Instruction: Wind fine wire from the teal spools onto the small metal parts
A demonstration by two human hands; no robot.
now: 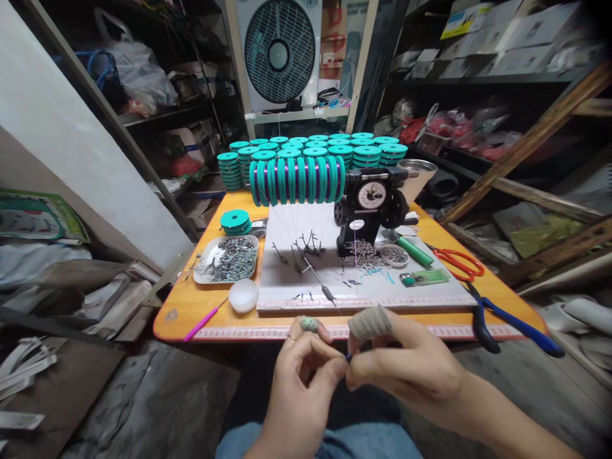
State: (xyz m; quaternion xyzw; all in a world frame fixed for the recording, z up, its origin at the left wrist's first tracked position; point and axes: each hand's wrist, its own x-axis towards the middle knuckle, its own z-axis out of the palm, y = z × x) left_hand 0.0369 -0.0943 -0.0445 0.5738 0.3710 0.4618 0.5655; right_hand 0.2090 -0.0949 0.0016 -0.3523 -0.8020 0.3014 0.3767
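Close to the table's front edge, my left hand [303, 386] and my right hand [415, 366] meet fingertip to fingertip. Both pinch a small dark-blue piece [349, 358], too small to make out exactly. A thin line runs up from near the fingers to a dark spindle-shaped sinker [327, 293] on the white board [287, 223]. Wraps cover one finger of each hand: a green patterned one [310, 324] on the left, a grey tape [370, 324] on the right. Above the board, a row of teal line spools [297, 180] hangs from a black winding machine [370, 197].
Metal parts fill a white tray [203, 271] at left, near a white cup [243, 296] and a pink-handled tool [205, 322]. Blue-handled pliers [521, 325], orange scissors [461, 262] and a green lighter [425, 277] lie at right. Stacked spools [368, 152] stand behind.
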